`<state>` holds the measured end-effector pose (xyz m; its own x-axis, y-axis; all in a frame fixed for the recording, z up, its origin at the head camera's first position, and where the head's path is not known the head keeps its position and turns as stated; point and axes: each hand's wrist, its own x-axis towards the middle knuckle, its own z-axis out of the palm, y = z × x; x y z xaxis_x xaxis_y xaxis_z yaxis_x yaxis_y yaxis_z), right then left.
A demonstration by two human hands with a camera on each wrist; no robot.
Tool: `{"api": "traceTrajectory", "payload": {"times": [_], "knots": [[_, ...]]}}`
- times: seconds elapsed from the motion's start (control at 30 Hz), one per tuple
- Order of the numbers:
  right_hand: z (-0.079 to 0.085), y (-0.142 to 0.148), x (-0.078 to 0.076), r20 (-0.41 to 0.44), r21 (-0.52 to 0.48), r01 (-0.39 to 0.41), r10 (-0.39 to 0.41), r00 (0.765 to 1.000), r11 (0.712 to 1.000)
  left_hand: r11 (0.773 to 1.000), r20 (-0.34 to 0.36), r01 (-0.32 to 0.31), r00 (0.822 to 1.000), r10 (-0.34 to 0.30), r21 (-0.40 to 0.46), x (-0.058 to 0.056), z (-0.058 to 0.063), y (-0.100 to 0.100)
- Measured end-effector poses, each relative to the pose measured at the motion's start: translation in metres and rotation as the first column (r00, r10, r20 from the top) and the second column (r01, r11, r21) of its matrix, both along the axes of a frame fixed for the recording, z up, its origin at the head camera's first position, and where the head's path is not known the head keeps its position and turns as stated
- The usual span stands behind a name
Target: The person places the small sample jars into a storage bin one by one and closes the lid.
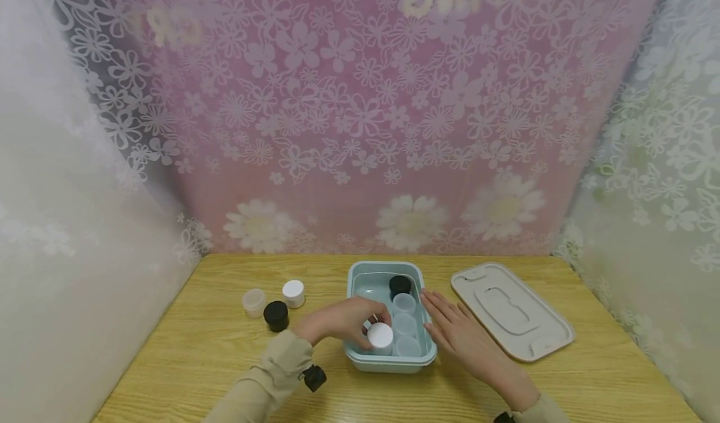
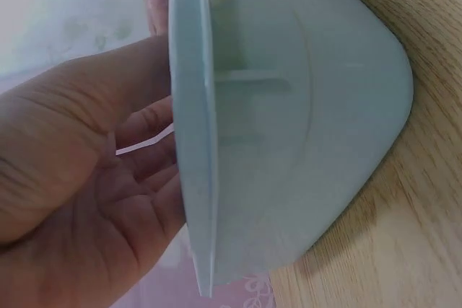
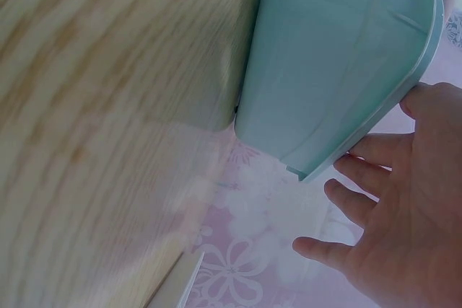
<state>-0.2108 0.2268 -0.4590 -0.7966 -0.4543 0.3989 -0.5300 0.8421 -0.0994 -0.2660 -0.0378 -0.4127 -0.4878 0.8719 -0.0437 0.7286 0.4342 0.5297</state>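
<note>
A light blue plastic box stands on the table. Inside along its right side runs a row: a black-lidded jar at the far end, then several translucent jars. My left hand reaches over the box's left rim and grips a white-lidded jar by its side, low in the near left part of the box. In the left wrist view the box wall hides the fingertips and the jar. My right hand has its fingers extended, with fingertips touching the right rim, also seen in the right wrist view.
Left of the box sit a translucent jar, a black-lidded jar and a white-lidded jar. A pale grey lid lies on the right of the wooden table. Flowered curtains surround the table on three sides.
</note>
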Motion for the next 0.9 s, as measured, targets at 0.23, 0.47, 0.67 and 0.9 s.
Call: {"api": "traceTrajectory", "payload": {"times": [0.23,0.47,0.67,0.9], "knots": [[0.001,0.000,0.000,0.010,-0.001,0.000,0.000,1.000,1.000,0.990,-0.110,-0.010,0.994,-0.006,-0.140,0.006,0.003,0.007],[0.002,0.000,0.000,0.030,-0.002,0.010,-0.010,1.000,1.000,0.977,-0.130,-0.040,0.991,0.012,-0.208,0.012,0.006,0.009],[0.000,0.000,0.000,0.022,0.000,0.008,-0.008,1.000,1.000,0.985,-0.139,-0.030,0.990,0.006,-0.170,0.009,0.009,0.000],[0.000,-0.001,0.002,0.005,-0.011,0.010,-0.010,1.000,1.000,0.991,0.044,-0.098,0.995,0.094,0.092,0.001,0.007,-0.018]]}}
